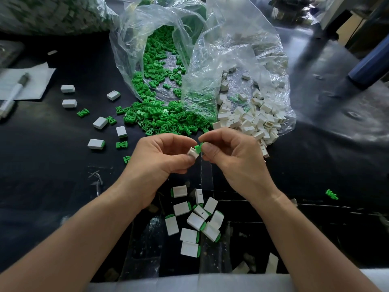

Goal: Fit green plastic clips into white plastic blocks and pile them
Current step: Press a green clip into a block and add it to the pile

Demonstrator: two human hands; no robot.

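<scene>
Spilling green clips (160, 114) and white blocks (250, 121), clear bags (210, 49) lie open; fingers (190, 160) pinch one each.

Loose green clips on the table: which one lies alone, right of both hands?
The clip by the right forearm, far from the bags; every other loose one lies left.

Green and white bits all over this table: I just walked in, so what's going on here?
A person is assembling small parts by hand. The left hand pinches a white block while the right hand presses a green clip into its end; the clip is not fully in. Finished blocks lie scattered near the wrists. Loose clips and empty blocks spill from clear bags behind.
</scene>
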